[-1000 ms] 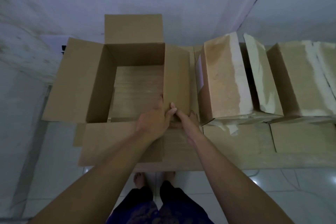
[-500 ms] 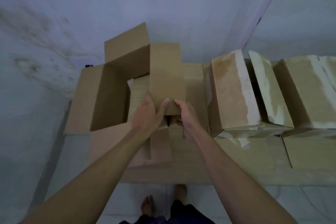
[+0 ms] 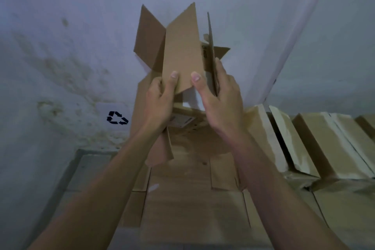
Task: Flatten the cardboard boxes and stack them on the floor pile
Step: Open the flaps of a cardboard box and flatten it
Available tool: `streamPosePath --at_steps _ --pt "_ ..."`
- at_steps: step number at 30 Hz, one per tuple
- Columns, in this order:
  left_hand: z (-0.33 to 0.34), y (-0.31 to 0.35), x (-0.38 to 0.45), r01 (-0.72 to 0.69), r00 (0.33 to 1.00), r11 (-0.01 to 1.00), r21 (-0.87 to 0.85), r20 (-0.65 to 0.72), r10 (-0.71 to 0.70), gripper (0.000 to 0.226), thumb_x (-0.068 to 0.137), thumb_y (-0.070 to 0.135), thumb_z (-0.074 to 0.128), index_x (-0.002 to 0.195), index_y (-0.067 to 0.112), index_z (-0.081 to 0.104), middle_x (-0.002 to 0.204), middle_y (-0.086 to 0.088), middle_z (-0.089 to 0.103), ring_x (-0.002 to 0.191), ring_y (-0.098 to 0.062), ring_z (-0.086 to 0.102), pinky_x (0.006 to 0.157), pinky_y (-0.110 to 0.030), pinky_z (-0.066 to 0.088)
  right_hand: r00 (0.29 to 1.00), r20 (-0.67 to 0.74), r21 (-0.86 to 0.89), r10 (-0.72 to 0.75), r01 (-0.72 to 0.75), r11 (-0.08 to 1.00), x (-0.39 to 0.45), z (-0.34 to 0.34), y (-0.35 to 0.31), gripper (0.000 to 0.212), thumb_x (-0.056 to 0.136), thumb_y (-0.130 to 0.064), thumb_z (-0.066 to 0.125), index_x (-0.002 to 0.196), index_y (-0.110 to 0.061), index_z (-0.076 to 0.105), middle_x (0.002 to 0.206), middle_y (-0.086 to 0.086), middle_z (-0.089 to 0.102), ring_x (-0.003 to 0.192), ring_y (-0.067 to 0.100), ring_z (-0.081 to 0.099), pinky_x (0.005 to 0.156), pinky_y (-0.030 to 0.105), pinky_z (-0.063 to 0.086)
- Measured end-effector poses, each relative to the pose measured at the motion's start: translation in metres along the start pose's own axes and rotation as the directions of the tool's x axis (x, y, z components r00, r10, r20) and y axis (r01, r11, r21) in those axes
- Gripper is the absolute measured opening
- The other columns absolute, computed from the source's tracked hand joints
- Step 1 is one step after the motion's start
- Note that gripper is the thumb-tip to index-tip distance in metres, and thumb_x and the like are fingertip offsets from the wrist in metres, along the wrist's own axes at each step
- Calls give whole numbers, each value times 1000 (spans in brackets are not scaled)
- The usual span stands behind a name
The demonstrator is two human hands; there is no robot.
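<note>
I hold 1 open box (image 3: 180,50) up in front of the wall, above the flattened pile (image 3: 194,209), so its sides can fold together, I judge. My left hand (image 3: 160,101) pinches a flap edge; my right hand (image 3: 221,99) grips the opposite panel. 4 flaps fan upward. At least 3 taped boxes (image 3: 312,144) stand to the right, unflattened.

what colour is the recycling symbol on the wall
The recycling symbol is black, on a pale patch of wall; seen in the head view.
</note>
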State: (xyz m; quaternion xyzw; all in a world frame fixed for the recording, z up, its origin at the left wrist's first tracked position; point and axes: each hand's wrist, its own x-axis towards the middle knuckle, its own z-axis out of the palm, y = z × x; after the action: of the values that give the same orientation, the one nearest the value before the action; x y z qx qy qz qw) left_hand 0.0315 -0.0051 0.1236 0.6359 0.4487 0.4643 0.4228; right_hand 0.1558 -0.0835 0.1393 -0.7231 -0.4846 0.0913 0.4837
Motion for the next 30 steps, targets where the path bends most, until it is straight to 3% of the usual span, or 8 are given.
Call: streamPosePath --at_steps 3,10,14,19,21,23,26,30 --pt "-10 -16 -15 58 998 995 -80 24 -56 39 98 56 45 85 24 64 74 13 70 69 -2 66 61 -21 52 999 -17 -158 -27 24 987 -18 8 -7 89 86 -84 35 158 -37 15 146 4 42 134 23 38 107 46 38" --pt "-32 -130 -71 483 868 875 -26 140 -476 53 99 62 29 113 26 65 103 -7 74 86 -19 74 79 -50 60 931 308 -292 196 -104 951 -83 79 62 84 90 -75 41 157 -32 16 154 1 37 136 26 42 106 49 44" --pt "-41 -144 -84 491 870 860 -139 128 -476 57 99 66 25 112 29 67 105 -5 74 95 -21 73 83 -53 58 953 200 -328 229 -155 932 -101 97 87 46 100 -43 48 139 -19 48 114 0 61 99 17 63 78 34 58" --pt "-38 -146 -82 359 928 930 -72 136 -348 77 86 83 27 126 23 55 114 -3 68 107 -24 67 83 -52 57 957 25 -194 288 -278 941 -92 76 90 33 106 -29 44 83 -12 61 59 -4 49 49 8 48 43 16 30" --pt "-39 -139 -86 362 926 928 -89 144 -348 73 85 75 42 133 21 48 112 5 64 105 -17 66 75 -35 59 946 -51 -189 320 -324 927 -95 65 90 16 101 -21 53 104 -7 60 71 -2 54 56 7 48 50 19 36" --pt "-40 -147 -90 402 911 913 -73 130 -391 74 78 67 65 138 26 46 119 7 65 107 -14 66 77 -34 60 913 -187 -148 363 -391 908 -101 63 94 70 92 -18 66 151 -8 30 122 4 58 99 15 59 81 27 48" --pt "-47 -171 -88 452 890 889 72 23 -454 78 75 54 75 141 25 45 130 1 62 117 -25 61 97 -48 53 918 -361 -381 166 -308 872 -99 61 107 99 88 -16 67 160 -20 -1 167 10 6 154 28 8 123 54 15" --pt "-54 -181 -87 453 891 890 53 -22 -453 77 77 50 79 139 18 47 126 4 61 112 -19 60 96 -34 50 991 58 -629 -121 130 767 -101 80 112 77 93 -27 57 159 -20 19 167 10 9 155 28 0 124 54 3"
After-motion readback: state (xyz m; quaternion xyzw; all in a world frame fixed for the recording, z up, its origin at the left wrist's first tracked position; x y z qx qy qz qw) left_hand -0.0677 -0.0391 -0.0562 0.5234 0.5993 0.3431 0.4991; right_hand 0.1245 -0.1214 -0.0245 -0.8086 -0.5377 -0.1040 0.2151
